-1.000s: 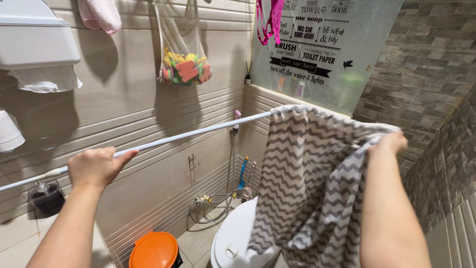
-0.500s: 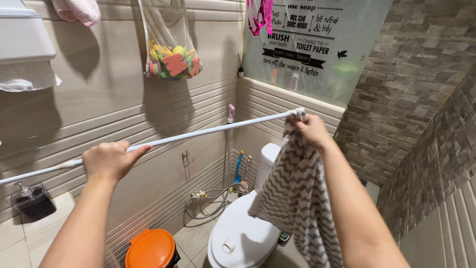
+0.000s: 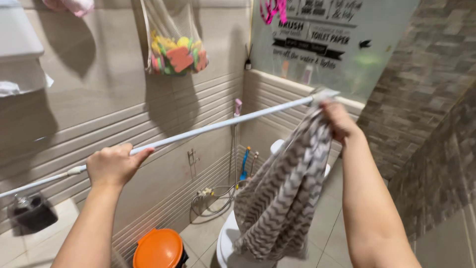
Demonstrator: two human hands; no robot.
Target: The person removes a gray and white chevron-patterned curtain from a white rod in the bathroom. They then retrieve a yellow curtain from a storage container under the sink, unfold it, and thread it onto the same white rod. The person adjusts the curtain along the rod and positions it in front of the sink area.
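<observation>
My left hand [image 3: 115,165] is closed around a long white rod [image 3: 208,128] that runs from lower left up to the right. My right hand [image 3: 338,120] grips the top of a grey-and-white zigzag curtain [image 3: 283,191] at the rod's far end. The cloth is bunched and hangs down in folds over the white toilet [image 3: 229,243], hiding most of it.
A mesh bag of coloured foam toys [image 3: 176,49] hangs on the tiled wall. An orange-lidded bin [image 3: 159,248] stands on the floor. A spray hose [image 3: 218,196] and brushes [image 3: 245,164] are by the wall. A dark soap bottle [image 3: 30,214] sits on the left counter.
My right hand has slid the curtain along to the rod's far end and bunched it together. The rod's right end has risen. My left hand keeps its hold.
</observation>
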